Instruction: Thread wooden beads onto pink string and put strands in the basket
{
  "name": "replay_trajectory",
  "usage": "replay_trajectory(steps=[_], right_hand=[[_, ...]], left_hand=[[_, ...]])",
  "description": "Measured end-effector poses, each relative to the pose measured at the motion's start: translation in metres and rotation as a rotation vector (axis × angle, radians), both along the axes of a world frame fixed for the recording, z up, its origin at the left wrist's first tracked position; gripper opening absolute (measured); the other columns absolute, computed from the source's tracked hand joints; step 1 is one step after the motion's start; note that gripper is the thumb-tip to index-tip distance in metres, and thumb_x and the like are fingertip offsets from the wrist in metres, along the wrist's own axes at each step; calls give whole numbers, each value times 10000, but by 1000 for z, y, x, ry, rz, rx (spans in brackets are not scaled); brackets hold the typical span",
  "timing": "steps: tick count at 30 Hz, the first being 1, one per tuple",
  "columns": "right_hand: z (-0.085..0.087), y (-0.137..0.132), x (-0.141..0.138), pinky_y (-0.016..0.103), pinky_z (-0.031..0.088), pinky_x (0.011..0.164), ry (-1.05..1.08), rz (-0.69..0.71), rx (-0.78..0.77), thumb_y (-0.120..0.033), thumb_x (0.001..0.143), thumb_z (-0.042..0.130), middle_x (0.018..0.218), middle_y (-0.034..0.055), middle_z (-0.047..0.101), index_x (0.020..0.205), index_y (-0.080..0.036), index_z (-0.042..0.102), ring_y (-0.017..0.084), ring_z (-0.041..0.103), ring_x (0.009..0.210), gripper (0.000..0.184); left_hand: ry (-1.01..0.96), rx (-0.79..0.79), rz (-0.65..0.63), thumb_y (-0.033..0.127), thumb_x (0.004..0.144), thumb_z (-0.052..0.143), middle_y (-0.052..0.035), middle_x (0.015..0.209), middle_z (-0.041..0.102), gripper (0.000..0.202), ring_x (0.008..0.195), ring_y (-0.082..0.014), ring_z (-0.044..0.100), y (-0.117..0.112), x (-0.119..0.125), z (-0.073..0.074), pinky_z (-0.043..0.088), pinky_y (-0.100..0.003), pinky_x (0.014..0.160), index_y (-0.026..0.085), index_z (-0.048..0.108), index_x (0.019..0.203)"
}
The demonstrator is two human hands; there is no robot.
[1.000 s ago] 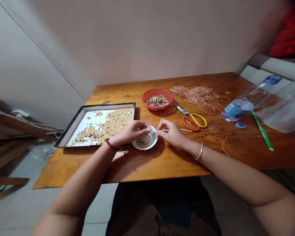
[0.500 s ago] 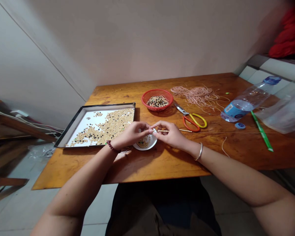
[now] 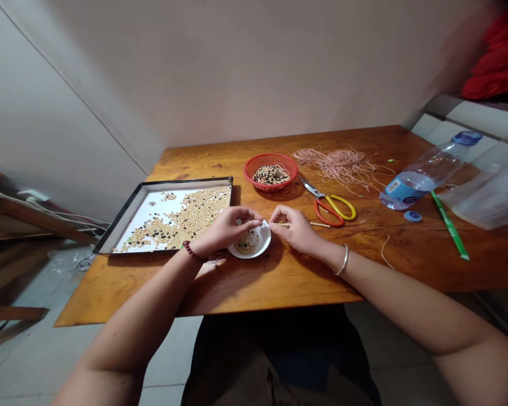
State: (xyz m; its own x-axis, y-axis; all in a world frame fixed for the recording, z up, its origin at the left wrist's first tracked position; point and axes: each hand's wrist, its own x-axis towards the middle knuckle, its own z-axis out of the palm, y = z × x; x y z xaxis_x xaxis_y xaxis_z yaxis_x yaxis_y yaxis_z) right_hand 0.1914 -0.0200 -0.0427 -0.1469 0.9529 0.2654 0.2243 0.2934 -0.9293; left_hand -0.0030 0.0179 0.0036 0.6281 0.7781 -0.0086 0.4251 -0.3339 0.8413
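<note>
Above the small white bowl (image 3: 263, 243), my left hand (image 3: 232, 226) is pinched with its fingertips together; what sits between them is too small to make out. My right hand (image 3: 295, 230) is closed just right of the bowl's rim, gripping a beaded string (image 3: 320, 225). The string's pale beads trail out to the right past the knuckles, and a thin bare end shows near the fingertips. Pale and a few dark beads (image 3: 245, 243) lie in the bowl, partly hidden by my left hand.
Left is a black-rimmed tray (image 3: 138, 206) of loose beads. Behind stand a red basket (image 3: 250, 176) with beads, scissors (image 3: 327, 206) and a tangle of pink cord (image 3: 338, 163). A tilted water bottle (image 3: 427, 175), its cap (image 3: 412, 216) and a green strip (image 3: 451, 228) lie right.
My hands have drawn slightly apart; my right hand has shifted a little to the right. A small gap now shows between the fingertips, and more of the bowl is visible.
</note>
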Motion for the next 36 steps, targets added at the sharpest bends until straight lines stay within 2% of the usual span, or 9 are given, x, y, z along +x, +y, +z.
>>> replay_trajectory(steps=[19,31,36], right_hand=[[4,-4,-2,236,462,606,-11,-36,-4,-280,762,599,723,0,582,731,-181,511,137,565,690,136],[6,-5,-2,238,466,634,-59,-8,9,-231,768,573,763,6,579,779,-176,539,139,565,726,66],[3,-6,-4,241,489,647,-10,41,-25,-254,759,617,816,7,597,890,-184,547,132,585,711,165]], left_hand=[[8,-58,59,450,784,628,-73,846,697,368,701,-131,602,-3,2,4,465,-226,608,113,697,914],[23,31,63,453,788,631,-62,828,702,347,693,-129,607,-3,3,-2,470,-220,606,128,695,891],[59,85,49,476,831,574,-67,846,710,373,730,-146,621,-8,5,-1,470,-228,619,132,705,891]])
